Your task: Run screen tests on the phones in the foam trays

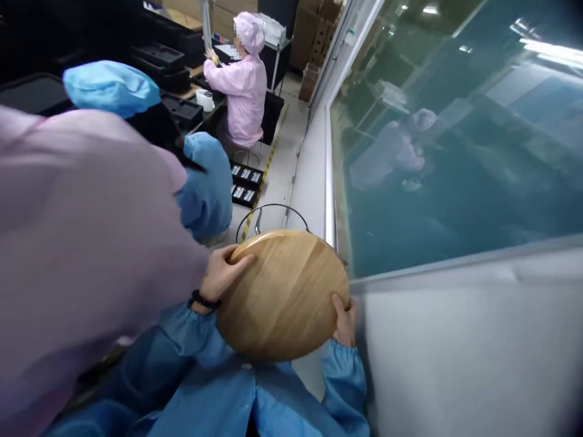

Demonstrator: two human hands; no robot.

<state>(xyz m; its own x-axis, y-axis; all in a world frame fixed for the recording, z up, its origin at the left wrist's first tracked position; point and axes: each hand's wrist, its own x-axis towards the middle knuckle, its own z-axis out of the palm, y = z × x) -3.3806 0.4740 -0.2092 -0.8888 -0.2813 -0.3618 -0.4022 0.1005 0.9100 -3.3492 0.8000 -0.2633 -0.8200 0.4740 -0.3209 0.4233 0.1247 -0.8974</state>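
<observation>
A stool with a round wooden seat [285, 297] is held up in front of my chest, its seat facing me. Beyond the seat's far edge shows part of its thin dark metal ring [273, 205]; the rest of the frame is hidden. My left hand [221, 273], with a dark bead bracelet at the wrist, grips the seat's left rim, thumb on the wood. On the right rim my right hand [345, 320] is closed the same way, its fingers behind the edge.
Close on my left is a person in a pink coat [91, 243], with a blue-clad person [207, 185] beyond. Farther up, a pink-capped person [241, 91] sits at a bench. Black trays [246, 182] lie on the floor. A white wall with a window [455, 152] runs along my right.
</observation>
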